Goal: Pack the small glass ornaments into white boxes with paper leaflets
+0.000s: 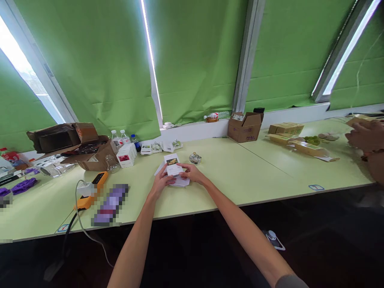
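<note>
A small white box point(173, 165) with a dark label and a barcode lies on the pale green table point(246, 172), on top of a flat white sheet point(182, 183). My left hand point(161, 182) grips the box at its left side, fingers curled around the edge. My right hand point(192, 173) holds its right side, fingers closed on it. A small round glass ornament point(195, 159) sits just behind my right hand.
At the left are open cardboard boxes point(90, 150), water bottles point(120, 138), a white box with a red picture point(126, 155), an orange device with a cable point(93, 188) and purple items point(22, 186). Another person's hands point(364, 138) work at the far right near flat boxes point(306, 147). A brown carton point(244, 127) stands at the back.
</note>
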The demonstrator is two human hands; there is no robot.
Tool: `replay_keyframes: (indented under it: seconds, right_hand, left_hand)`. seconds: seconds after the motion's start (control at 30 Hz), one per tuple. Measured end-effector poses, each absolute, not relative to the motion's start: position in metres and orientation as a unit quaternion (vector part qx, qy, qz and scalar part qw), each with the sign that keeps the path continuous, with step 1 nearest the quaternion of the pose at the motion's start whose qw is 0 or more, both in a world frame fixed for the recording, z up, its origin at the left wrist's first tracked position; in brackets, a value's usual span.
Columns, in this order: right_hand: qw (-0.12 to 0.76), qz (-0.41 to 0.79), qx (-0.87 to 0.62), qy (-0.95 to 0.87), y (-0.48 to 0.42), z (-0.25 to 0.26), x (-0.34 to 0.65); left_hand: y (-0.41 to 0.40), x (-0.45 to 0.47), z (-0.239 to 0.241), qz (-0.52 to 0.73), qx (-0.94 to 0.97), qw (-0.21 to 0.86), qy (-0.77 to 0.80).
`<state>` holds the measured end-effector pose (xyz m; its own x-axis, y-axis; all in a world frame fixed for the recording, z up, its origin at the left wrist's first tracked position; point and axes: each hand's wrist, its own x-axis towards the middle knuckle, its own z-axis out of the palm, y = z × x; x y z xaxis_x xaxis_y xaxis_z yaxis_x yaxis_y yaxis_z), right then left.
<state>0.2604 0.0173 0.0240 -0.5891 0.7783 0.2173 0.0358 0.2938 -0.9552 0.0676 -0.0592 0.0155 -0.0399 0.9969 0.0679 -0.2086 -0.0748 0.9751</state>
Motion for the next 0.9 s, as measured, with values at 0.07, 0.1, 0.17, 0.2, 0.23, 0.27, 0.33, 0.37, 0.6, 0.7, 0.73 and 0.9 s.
replay_keyframes:
  seconds: [0.07, 0.1, 0.17, 0.2, 0.23, 0.27, 0.33, 0.37, 0.6, 0.7, 0.73, 0.9]
  right_hand:
    - [0.353, 0.521, -0.285, -0.723, 0.0173, 0.0241, 0.2606]
    - [0.352, 0.52, -0.284, -0.724, 0.0172, 0.0243, 0.2607]
    - [0.352, 0.519, -0.282, -0.726, 0.0168, 0.0248, 0.261]
    - [0.352, 0.519, -0.279, -0.727, 0.0165, 0.0251, 0.2611]
    - [0.353, 0.519, -0.277, -0.728, 0.0162, 0.0253, 0.2613]
    - [0.354, 0.518, -0.276, -0.728, 0.0159, 0.0256, 0.2614]
    - [0.354, 0.518, -0.276, -0.728, 0.0155, 0.0259, 0.2617]
    - [0.352, 0.517, -0.278, -0.729, 0.0155, 0.026, 0.2619]
    - [0.348, 0.51, -0.284, -0.733, 0.0153, 0.0264, 0.2624]
    - [0.353, 0.509, -0.281, -0.733, 0.0146, 0.0263, 0.262]
    - [0.353, 0.51, -0.279, -0.733, 0.0143, 0.0262, 0.2619]
    - [0.36, 0.519, -0.268, -0.728, 0.0141, 0.0251, 0.2618]
  left_hand:
    - [-0.0592, 0.0678, 0.0157, 0.577, 0.452, 0.524, 0.434]
    - [-0.0591, 0.0679, 0.0158, 0.578, 0.451, 0.523, 0.434]
    - [-0.0589, 0.0679, 0.0159, 0.579, 0.45, 0.522, 0.435]
    - [-0.0588, 0.068, 0.016, 0.58, 0.449, 0.522, 0.436]
    - [-0.0588, 0.068, 0.0161, 0.58, 0.449, 0.521, 0.436]
    - [-0.0588, 0.068, 0.0162, 0.58, 0.45, 0.521, 0.437]
    - [-0.059, 0.0681, 0.0163, 0.578, 0.45, 0.521, 0.438]
    - [-0.0591, 0.0682, 0.0164, 0.578, 0.45, 0.521, 0.438]
    - [-0.0603, 0.0683, 0.0165, 0.579, 0.453, 0.52, 0.434]
    - [-0.0603, 0.0682, 0.0167, 0.578, 0.455, 0.519, 0.435]
    - [-0.0604, 0.0683, 0.0169, 0.579, 0.454, 0.519, 0.435]
    - [-0.0606, 0.0684, 0.0175, 0.582, 0.452, 0.517, 0.436]
